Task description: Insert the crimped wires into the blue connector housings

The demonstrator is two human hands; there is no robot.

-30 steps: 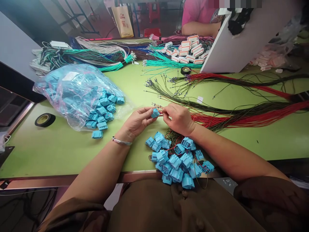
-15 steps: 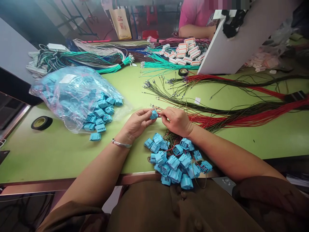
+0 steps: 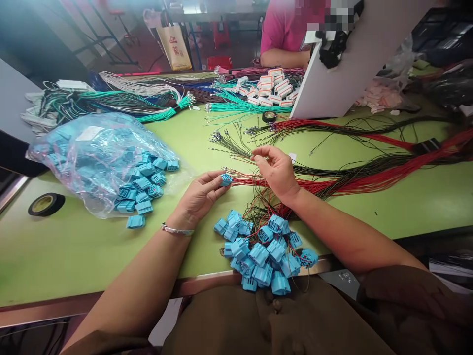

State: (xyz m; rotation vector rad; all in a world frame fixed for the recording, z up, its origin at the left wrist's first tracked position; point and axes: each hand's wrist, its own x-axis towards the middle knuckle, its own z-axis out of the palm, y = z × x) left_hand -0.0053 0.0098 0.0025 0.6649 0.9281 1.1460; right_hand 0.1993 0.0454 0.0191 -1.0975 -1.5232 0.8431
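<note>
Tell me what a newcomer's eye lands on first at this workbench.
First, the heap of blue plugs at the near edge of the green table, with thin wires running out of it. Just above, the left hand pinches one blue plug, while the right hand lifts a thin wire beside the red wires. On the left lies a clear bag spilling more blue plugs.

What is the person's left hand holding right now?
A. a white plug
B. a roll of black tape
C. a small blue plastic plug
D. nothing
C: the left hand pinches a small blue plug between thumb and fingertips, above the green table.
</note>
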